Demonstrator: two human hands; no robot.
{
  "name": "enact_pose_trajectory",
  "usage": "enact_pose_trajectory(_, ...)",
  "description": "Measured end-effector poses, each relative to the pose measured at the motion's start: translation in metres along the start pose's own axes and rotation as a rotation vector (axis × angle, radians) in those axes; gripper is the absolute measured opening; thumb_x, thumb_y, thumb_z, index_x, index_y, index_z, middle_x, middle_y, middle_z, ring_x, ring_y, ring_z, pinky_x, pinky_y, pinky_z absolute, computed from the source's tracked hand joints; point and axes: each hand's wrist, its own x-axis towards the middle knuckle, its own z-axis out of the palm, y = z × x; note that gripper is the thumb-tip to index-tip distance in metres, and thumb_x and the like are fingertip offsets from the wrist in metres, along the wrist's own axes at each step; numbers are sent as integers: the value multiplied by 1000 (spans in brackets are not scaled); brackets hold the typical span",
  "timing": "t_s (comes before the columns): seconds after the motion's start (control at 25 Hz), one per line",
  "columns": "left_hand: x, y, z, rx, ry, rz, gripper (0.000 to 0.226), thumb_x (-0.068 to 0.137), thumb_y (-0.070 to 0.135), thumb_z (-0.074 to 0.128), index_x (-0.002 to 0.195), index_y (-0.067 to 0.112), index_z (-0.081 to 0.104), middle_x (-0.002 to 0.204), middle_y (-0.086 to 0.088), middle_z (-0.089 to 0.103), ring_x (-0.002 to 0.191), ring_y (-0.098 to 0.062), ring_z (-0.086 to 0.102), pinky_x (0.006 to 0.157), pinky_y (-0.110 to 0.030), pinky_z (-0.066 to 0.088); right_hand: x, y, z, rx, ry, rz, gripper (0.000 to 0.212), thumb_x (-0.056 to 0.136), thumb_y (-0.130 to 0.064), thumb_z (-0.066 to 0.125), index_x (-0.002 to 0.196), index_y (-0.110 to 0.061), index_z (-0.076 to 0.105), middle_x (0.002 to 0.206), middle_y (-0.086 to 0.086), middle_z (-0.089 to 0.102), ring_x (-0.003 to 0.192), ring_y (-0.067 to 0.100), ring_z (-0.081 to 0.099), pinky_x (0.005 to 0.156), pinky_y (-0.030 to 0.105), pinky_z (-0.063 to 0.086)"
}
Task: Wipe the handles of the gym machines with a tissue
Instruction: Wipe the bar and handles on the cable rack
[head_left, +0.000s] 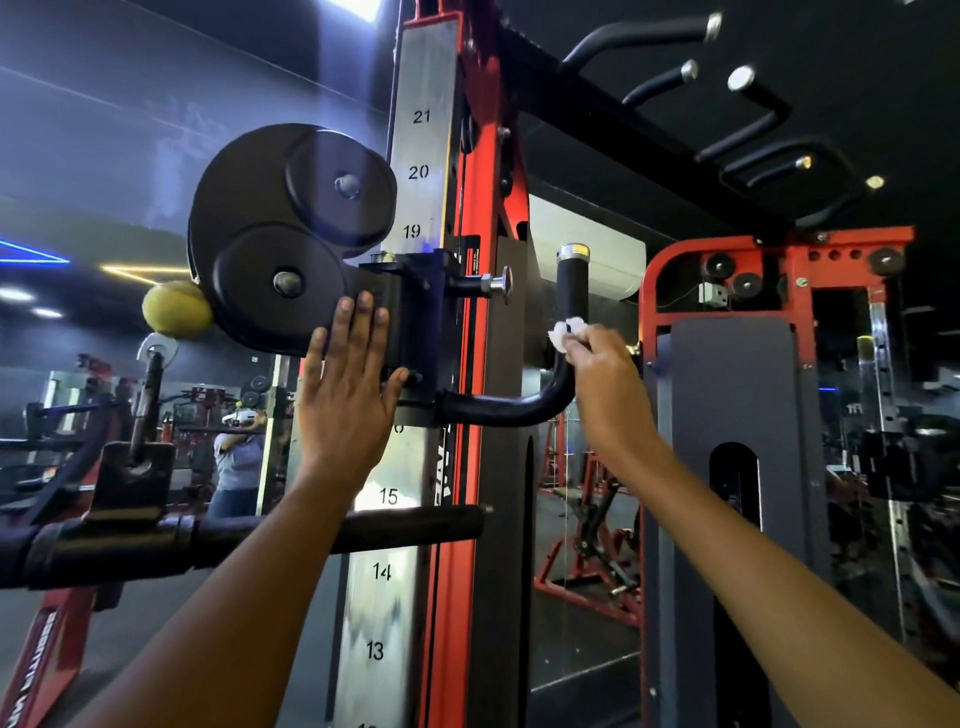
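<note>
A black L-shaped handle (570, 291) with a metal cap sticks out of the sliding carriage (415, 312) on the red upright and bends upward. My right hand (602, 364) pinches a small white tissue (566, 332) and holds it against the upright part of the handle, just above the bend. My left hand (348, 374) lies flat with straight fingers on the black pulley housing (275, 249) and the carriage, to the left of the handle.
A numbered steel strip (421, 171) runs up the red column (488, 467). A black bar (405, 525) crosses under my left forearm. Pull-up grips (727, 98) hang overhead at the right. A yellow ball (174, 312) sits at the pulley's left. Mirrors reflect other machines.
</note>
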Motion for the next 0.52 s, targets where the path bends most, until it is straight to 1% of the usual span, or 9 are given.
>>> enact_pose_trajectory(0.08,0,0,-1,14,-9,2,66,100,46,7,154,9,0,162,-9,-9,146,-20,-21,118,-36,-17,-16,-18,8,7,1,75,27,95,-5,37,118,-1,51,120,18,44,109,25,38,91,37,37)
enact_pose_trajectory(0.12,-1,0,-1,11,-11,-2,66,100,45,7,154,9,1,162,-9,-8,146,-19,-22,117,-36,-17,-20,-32,12,-13,-41,109,26,95,-7,42,119,-4,52,124,18,44,112,23,38,91,32,39)
enact_pose_trajectory(0.16,-1,0,-1,5,-16,-8,65,100,45,9,154,9,2,162,-9,-8,146,-19,-23,117,-36,-18,-21,-47,16,-55,-122,142,26,93,-8,48,119,-4,54,127,17,45,117,23,38,93,31,42)
enact_pose_trajectory(0.2,-1,1,-2,6,-26,-12,64,101,44,10,154,9,1,161,-9,-9,145,-18,-24,117,-36,-18,-20,-61,20,-103,-201,161,27,91,-6,52,117,-2,56,128,16,46,121,26,38,95,32,44)
enact_pose_trajectory(0.28,-1,1,-5,10,-60,-18,59,105,41,8,154,10,-5,159,-8,-19,143,-18,-30,115,-35,-22,-15,-78,26,-97,-247,204,26,89,1,53,115,1,58,125,17,49,122,30,38,97,34,44)
enact_pose_trajectory(0.32,0,1,-8,5,-93,-27,59,105,41,6,153,11,-10,157,-7,-24,140,-17,-34,113,-35,-25,-13,-79,27,-81,-247,184,24,89,5,50,112,2,59,122,17,50,121,29,39,96,33,43)
enact_pose_trajectory(0.4,0,4,-14,9,-171,-48,63,101,44,3,151,12,-18,155,-6,-31,138,-17,-38,112,-35,-27,-22,-71,21,48,-206,111,25,88,11,43,104,3,62,109,14,53,112,25,42,86,27,42)
enact_pose_trajectory(0.48,0,6,-21,32,-240,-55,63,101,45,3,150,13,-20,155,-6,-32,139,-18,-35,111,-36,-26,-40,-58,11,130,-108,60,27,88,11,42,99,2,64,95,8,53,97,19,43,75,23,40)
enact_pose_trajectory(0.52,0,7,-25,37,-281,-58,63,102,45,5,151,12,-18,156,-7,-30,141,-19,-31,112,-37,-25,-51,-53,5,155,-65,72,25,90,9,43,99,0,65,93,7,53,92,18,44,75,24,42)
